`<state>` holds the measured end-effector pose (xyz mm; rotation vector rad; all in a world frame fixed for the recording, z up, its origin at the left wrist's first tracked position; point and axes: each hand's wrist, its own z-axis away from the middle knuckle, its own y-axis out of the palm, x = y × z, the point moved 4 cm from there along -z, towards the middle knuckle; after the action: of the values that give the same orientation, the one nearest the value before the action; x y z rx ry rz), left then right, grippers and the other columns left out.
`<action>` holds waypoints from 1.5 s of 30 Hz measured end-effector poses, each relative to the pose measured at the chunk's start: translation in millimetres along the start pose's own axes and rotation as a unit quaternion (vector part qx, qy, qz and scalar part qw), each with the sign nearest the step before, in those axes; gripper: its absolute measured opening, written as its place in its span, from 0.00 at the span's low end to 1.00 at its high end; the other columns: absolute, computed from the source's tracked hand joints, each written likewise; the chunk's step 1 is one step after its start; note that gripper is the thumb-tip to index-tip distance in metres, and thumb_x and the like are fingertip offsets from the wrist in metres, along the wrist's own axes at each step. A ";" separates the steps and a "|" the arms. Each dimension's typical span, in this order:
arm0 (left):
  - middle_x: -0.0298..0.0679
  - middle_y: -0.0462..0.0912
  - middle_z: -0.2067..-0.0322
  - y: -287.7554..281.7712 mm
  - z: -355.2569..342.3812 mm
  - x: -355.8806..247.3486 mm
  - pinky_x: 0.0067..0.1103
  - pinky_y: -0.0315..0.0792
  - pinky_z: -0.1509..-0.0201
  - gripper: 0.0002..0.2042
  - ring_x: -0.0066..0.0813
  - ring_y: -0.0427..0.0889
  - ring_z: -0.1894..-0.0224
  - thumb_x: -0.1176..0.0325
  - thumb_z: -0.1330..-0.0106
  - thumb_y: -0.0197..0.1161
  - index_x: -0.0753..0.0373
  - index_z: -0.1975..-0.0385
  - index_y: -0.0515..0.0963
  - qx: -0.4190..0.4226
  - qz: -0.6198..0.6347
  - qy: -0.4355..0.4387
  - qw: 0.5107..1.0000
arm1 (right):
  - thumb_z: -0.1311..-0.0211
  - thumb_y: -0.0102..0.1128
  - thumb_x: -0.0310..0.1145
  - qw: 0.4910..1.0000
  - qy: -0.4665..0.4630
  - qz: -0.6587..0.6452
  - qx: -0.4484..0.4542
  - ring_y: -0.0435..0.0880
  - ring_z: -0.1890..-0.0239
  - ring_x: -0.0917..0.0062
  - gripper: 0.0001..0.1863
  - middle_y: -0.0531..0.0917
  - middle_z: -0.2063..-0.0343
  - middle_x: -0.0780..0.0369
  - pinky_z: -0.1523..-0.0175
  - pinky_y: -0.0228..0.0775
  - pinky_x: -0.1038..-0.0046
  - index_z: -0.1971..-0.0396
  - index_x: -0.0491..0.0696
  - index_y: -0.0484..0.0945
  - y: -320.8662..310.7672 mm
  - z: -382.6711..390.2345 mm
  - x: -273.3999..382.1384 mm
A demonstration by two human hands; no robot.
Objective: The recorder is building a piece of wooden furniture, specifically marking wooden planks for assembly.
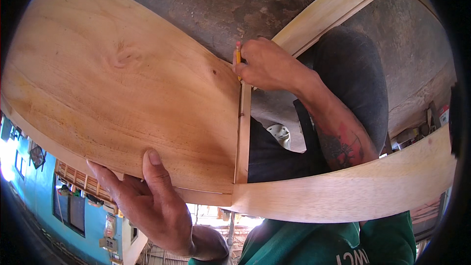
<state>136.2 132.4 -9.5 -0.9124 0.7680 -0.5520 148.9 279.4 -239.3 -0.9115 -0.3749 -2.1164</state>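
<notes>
A broad pale wooden panel fills the left half, fitted against a narrow upright rail of a wooden frame. My left hand grips the panel's lower edge, thumb on its face. My right hand pinches a yellow pencil with a pink eraser at the panel's upper right corner, beside the junction with the rail; the pencil's tip is hard to make out. The frame's long lower board runs to the right, below my tattooed forearm.
A frame board slants up at top right. My dark-trousered knee is inside the frame, over mottled concrete floor. A white perforated object shows through the opening. A blue wall and assorted items line the edges.
</notes>
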 end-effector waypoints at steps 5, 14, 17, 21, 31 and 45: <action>0.61 0.73 0.42 -2.0 -0.9 0.3 0.29 0.69 0.40 0.34 0.39 0.74 0.43 0.71 0.29 0.59 0.73 0.29 0.48 0.007 0.025 -0.021 0.999 | 0.45 0.52 0.31 1.000 -0.001 -0.006 -0.001 0.83 0.63 0.46 0.16 0.80 0.73 0.37 0.52 0.75 0.54 0.75 0.31 0.80 2.1 -1.9 3.4; 0.61 0.70 0.40 1.9 -3.0 -5.3 0.29 0.65 0.37 0.34 0.38 0.73 0.41 0.70 0.29 0.59 0.73 0.29 0.48 0.036 0.021 -0.027 0.999 | 0.40 0.53 0.35 0.998 -0.026 -0.005 -0.049 0.81 0.71 0.47 0.19 0.78 0.77 0.40 0.61 0.73 0.55 0.78 0.31 0.79 10.0 -5.7 -6.6; 0.61 0.70 0.39 1.2 -3.2 -5.7 0.29 0.64 0.36 0.34 0.38 0.72 0.41 0.70 0.29 0.59 0.73 0.29 0.48 0.026 0.003 -0.034 0.999 | 0.39 0.53 0.35 1.000 -0.008 -0.012 -0.019 0.81 0.70 0.46 0.19 0.78 0.77 0.40 0.61 0.72 0.55 0.78 0.31 0.78 7.6 -3.4 -3.5; 0.61 0.70 0.40 -0.9 -3.9 -3.2 0.29 0.65 0.36 0.35 0.38 0.72 0.41 0.70 0.29 0.59 0.73 0.29 0.47 0.031 0.008 -0.031 0.999 | 0.39 0.53 0.34 0.998 0.016 -0.048 -0.033 0.81 0.70 0.46 0.19 0.78 0.78 0.40 0.61 0.72 0.55 0.79 0.31 0.78 5.5 -4.2 -1.0; 0.62 0.73 0.43 0.9 -4.3 -3.9 0.28 0.67 0.39 0.34 0.38 0.75 0.44 0.71 0.29 0.58 0.75 0.29 0.47 0.040 0.006 -0.034 0.999 | 0.37 0.52 0.36 0.998 -0.006 -0.034 -0.046 0.81 0.71 0.46 0.20 0.78 0.78 0.40 0.61 0.72 0.55 0.78 0.32 0.79 7.9 -3.4 -4.9; 0.64 0.66 0.37 1.3 -5.4 -2.0 0.31 0.62 0.32 0.34 0.40 0.70 0.37 0.73 0.29 0.57 0.73 0.29 0.46 0.045 0.032 -0.033 0.998 | 0.38 0.53 0.35 0.998 -0.029 -0.018 -0.048 0.80 0.70 0.47 0.19 0.78 0.76 0.40 0.61 0.71 0.55 0.77 0.31 0.78 15.2 -5.0 -6.2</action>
<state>130.9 131.9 -12.0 -0.8164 0.7043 -0.4938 160.7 270.3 -247.8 -1.0295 -0.3238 -2.1603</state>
